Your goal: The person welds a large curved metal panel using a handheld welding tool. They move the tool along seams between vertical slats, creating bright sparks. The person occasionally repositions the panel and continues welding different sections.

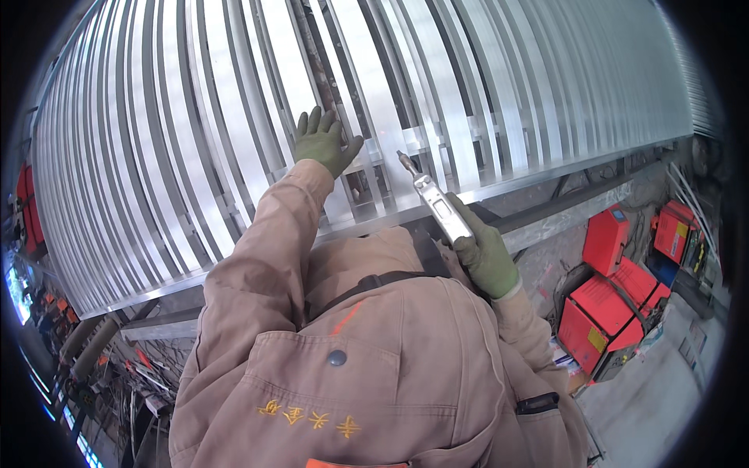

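Observation:
Both my hands wear green gloves. My left hand (321, 144) lies with its fingers spread on the silvery metal slats (374, 86) of a large panel, near the panel's front rail. In my right hand (485, 253) is a silver handheld tool (443, 209) with a long boxy body and a narrow nozzle-like tip, whose exact kind I cannot make out. My fingers are wrapped round its rear end. The tip points up and left over the slats, right of my left hand. Whether it touches the metal I cannot tell.
The slatted panel rests on a metal beam (538, 222) along its front. Red box-shaped machines (605, 312) stand on the floor at the right, with cables beside them. Thin rods (693, 199) lean behind these. Tools and scrap (148, 378) clutter the lower left.

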A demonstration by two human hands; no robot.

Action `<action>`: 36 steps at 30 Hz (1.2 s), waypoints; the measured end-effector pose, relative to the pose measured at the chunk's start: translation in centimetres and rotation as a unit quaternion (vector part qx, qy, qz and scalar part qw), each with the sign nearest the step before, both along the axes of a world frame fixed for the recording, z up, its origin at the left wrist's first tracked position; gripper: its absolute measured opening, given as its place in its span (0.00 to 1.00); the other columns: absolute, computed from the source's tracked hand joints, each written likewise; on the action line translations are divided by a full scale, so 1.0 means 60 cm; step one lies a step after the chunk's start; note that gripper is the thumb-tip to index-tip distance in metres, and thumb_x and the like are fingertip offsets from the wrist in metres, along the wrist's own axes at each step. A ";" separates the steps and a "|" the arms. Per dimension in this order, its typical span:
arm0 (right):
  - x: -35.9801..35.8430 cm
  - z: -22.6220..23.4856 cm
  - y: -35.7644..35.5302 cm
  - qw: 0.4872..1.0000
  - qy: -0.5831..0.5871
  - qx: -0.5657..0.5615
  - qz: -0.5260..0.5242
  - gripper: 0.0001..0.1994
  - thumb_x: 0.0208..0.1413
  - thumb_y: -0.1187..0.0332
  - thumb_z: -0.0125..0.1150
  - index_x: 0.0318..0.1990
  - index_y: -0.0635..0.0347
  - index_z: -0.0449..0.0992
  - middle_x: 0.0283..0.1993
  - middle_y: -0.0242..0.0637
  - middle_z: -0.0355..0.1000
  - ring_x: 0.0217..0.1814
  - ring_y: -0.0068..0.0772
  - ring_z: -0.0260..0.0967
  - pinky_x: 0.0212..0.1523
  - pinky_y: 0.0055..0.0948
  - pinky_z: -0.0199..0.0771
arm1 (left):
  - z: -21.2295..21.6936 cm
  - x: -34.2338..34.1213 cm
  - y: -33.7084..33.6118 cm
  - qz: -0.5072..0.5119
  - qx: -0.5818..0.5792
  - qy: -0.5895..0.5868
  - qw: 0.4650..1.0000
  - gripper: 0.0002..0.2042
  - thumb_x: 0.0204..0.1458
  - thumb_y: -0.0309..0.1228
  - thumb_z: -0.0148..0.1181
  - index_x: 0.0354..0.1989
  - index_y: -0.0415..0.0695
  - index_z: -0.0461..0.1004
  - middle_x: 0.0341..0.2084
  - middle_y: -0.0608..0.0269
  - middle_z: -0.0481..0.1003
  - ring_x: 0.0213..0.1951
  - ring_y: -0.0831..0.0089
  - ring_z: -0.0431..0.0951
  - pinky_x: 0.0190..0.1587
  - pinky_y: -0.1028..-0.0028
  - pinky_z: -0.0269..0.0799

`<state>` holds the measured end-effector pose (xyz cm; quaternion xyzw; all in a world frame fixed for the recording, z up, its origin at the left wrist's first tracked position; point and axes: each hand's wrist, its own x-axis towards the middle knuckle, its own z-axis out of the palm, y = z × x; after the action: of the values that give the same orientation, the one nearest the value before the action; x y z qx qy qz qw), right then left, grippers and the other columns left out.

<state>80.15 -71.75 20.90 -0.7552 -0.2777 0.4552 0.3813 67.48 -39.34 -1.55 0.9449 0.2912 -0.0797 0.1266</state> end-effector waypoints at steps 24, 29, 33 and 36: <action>0.247 0.043 0.051 0.968 0.199 -0.106 0.106 0.48 0.74 0.29 0.58 0.80 0.67 0.72 0.53 0.41 0.84 0.50 0.29 0.78 0.53 0.35 0.79 | 0.049 0.090 -0.009 0.017 -0.139 0.193 0.971 0.39 0.73 0.64 0.44 0.42 0.41 0.94 0.50 0.53 0.90 0.75 0.64 0.76 0.91 0.51 0.24; 0.317 0.046 0.084 0.960 0.202 -0.127 0.148 0.37 0.80 0.40 0.58 0.76 0.68 0.77 0.57 0.44 0.84 0.55 0.33 0.78 0.59 0.38 0.78 | 0.034 0.081 -0.013 0.028 -0.117 0.159 0.980 0.39 0.73 0.62 0.44 0.37 0.39 0.94 0.43 0.56 0.91 0.70 0.66 0.79 0.91 0.51 0.27; 0.348 0.035 0.106 0.962 0.105 -0.164 0.191 0.30 0.82 0.46 0.59 0.68 0.69 0.81 0.54 0.45 0.85 0.57 0.36 0.77 0.62 0.40 0.78 | 0.049 0.091 -0.006 0.027 -0.148 0.204 0.967 0.39 0.72 0.62 0.45 0.38 0.40 0.94 0.45 0.56 0.92 0.71 0.66 0.79 0.91 0.51 0.26; 0.350 -0.007 0.106 0.957 0.114 -0.173 0.205 0.28 0.82 0.48 0.58 0.66 0.68 0.82 0.53 0.42 0.85 0.56 0.36 0.78 0.62 0.40 0.78 | 0.028 0.083 -0.013 0.027 -0.126 0.174 0.976 0.38 0.72 0.62 0.45 0.38 0.41 0.94 0.47 0.57 0.92 0.71 0.67 0.79 0.91 0.51 0.25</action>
<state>101.15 -65.37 20.50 -0.6794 -0.2978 0.6481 0.1724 72.45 -40.09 0.12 0.8846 0.3222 -0.2756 0.1942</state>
